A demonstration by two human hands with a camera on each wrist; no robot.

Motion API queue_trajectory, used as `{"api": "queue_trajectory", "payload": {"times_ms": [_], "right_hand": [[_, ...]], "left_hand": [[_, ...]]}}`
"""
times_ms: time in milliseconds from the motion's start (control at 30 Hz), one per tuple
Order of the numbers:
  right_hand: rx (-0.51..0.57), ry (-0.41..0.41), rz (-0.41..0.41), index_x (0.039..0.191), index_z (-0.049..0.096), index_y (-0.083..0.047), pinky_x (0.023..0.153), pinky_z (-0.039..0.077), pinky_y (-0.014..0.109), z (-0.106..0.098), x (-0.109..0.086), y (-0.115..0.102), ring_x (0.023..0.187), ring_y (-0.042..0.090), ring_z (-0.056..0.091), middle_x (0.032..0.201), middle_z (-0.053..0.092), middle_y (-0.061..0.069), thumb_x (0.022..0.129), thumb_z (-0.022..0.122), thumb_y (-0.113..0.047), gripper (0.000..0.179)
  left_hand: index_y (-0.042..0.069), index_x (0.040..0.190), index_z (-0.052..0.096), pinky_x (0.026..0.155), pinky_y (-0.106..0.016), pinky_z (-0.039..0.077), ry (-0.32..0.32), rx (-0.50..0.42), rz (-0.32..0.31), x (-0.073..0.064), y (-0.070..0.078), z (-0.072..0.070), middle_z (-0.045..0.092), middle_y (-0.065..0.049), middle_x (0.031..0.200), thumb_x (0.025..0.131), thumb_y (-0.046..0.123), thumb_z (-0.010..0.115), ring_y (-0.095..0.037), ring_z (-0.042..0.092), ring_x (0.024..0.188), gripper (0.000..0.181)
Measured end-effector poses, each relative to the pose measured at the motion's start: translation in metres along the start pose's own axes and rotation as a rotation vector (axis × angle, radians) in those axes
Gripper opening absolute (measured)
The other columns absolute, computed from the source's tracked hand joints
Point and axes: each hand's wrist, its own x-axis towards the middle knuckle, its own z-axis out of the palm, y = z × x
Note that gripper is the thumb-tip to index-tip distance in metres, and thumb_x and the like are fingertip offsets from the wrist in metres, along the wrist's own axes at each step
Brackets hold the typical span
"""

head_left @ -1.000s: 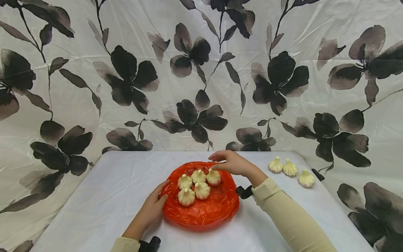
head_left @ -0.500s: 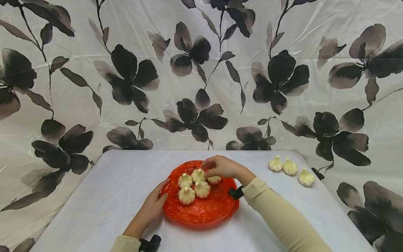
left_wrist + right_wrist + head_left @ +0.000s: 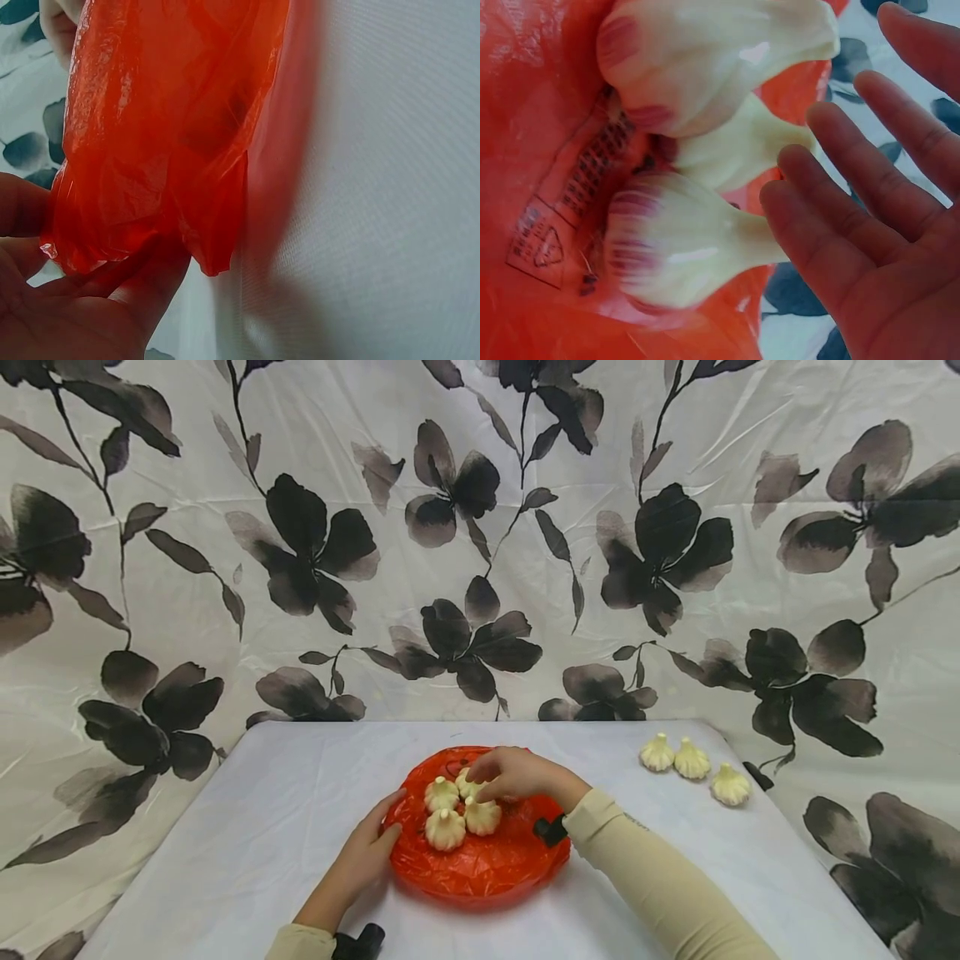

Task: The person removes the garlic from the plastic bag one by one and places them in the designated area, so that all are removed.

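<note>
A round red plastic bag (image 3: pixel 480 868), spread flat like a covered plate, lies on the white table. Several garlic bulbs (image 3: pixel 446 829) with pale stems up stand clustered on it. My left hand (image 3: pixel 363 843) holds its left rim; in the left wrist view the fingers (image 3: pixel 154 281) reach under the red plastic. Over the back right bulbs hovers my right hand (image 3: pixel 517 777), hiding part of them. Its fingers (image 3: pixel 832 217) look extended in the right wrist view, their tips close to the stem of a purple-streaked garlic bulb (image 3: pixel 675 244).
Three more garlic bulbs (image 3: pixel 692 759) sit at the table's back right corner. Behind the table (image 3: pixel 277 802) hangs a white cloth (image 3: pixel 555 610) with dark flowers. A black wrist camera (image 3: pixel 550 831) on the right arm is over the bag's right side.
My right hand has moved left and nearer over the bulbs, covering the back right one. The left hand stays at the bag's rim, and the bulbs keep their places.
</note>
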Motion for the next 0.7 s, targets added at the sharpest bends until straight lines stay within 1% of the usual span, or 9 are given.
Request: {"api": "queue_trajectory", "payload": {"times_ms": [200, 400, 600, 700], "right_hand": [[-0.032, -0.013, 0.004, 0.119, 0.069, -0.016, 0.099, 0.05, 0.038, 0.009, 0.002, 0.002, 0.116, 0.019, 0.061, 0.119, 0.069, -0.002, 0.085, 0.072, -0.027, 0.036], [-0.022, -0.026, 0.021, 0.118, 0.07, -0.013, 0.1, 0.05, 0.039, 0.013, 0.001, -0.003, 0.118, 0.021, 0.06, 0.12, 0.068, 0.0, 0.086, 0.071, -0.021, 0.033], [-0.097, -0.006, -0.015, 0.112, 0.073, -0.012, 0.097, 0.051, 0.036, 0.019, 0.004, -0.003, 0.112, 0.02, 0.063, 0.114, 0.071, 0.001, 0.086, 0.072, -0.018, 0.027], [-0.129, 0.005, -0.008, 0.109, 0.074, -0.014, 0.095, 0.052, 0.035, 0.021, 0.005, -0.003, 0.108, 0.018, 0.063, 0.11, 0.071, -0.001, 0.086, 0.072, -0.018, 0.024]], "left_hand": [[0.02, 0.15, 0.035, 0.115, -0.06, 0.026, 0.008, 0.008, 0.025, -0.001, 0.0, -0.001, 0.032, -0.015, 0.157, 0.099, 0.012, 0.044, -0.04, 0.026, 0.145, 0.053], [0.021, 0.15, 0.035, 0.115, -0.06, 0.026, 0.013, 0.01, 0.026, -0.002, -0.001, -0.001, 0.033, -0.015, 0.157, 0.099, 0.013, 0.044, -0.04, 0.027, 0.145, 0.052], [0.021, 0.15, 0.035, 0.115, -0.06, 0.027, 0.016, 0.003, 0.022, -0.002, -0.001, 0.0, 0.032, -0.015, 0.156, 0.099, 0.012, 0.045, -0.04, 0.026, 0.145, 0.053], [0.021, 0.15, 0.035, 0.114, -0.06, 0.027, 0.016, -0.003, 0.017, -0.002, 0.0, 0.0, 0.032, -0.015, 0.157, 0.099, 0.012, 0.045, -0.04, 0.026, 0.145, 0.053]]}}
